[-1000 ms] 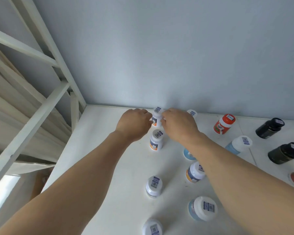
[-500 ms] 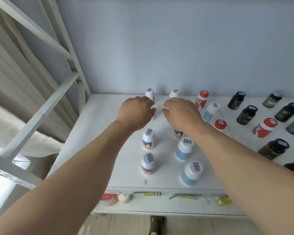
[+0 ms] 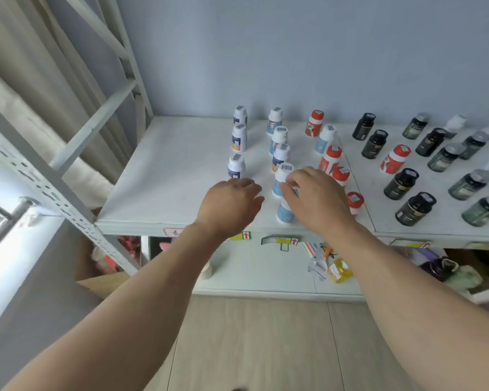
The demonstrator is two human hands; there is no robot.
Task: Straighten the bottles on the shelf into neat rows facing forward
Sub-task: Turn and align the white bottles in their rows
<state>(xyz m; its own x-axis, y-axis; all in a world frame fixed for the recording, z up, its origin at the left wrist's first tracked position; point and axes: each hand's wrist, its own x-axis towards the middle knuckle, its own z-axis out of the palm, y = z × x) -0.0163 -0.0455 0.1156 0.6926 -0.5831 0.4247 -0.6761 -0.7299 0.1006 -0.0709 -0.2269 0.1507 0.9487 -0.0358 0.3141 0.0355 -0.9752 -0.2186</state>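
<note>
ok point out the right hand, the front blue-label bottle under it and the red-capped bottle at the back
right hand (image 3: 316,203), head view, back of the hand
front blue-label bottle (image 3: 285,214), head view, blue label
back red-capped bottle (image 3: 317,115), head view, red cap

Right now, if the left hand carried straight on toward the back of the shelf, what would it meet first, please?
Most likely the nearest white bottle in the left-hand column, standing just beyond the left hand. Depth is unclear, so the fingers may pass just right of it.
</note>
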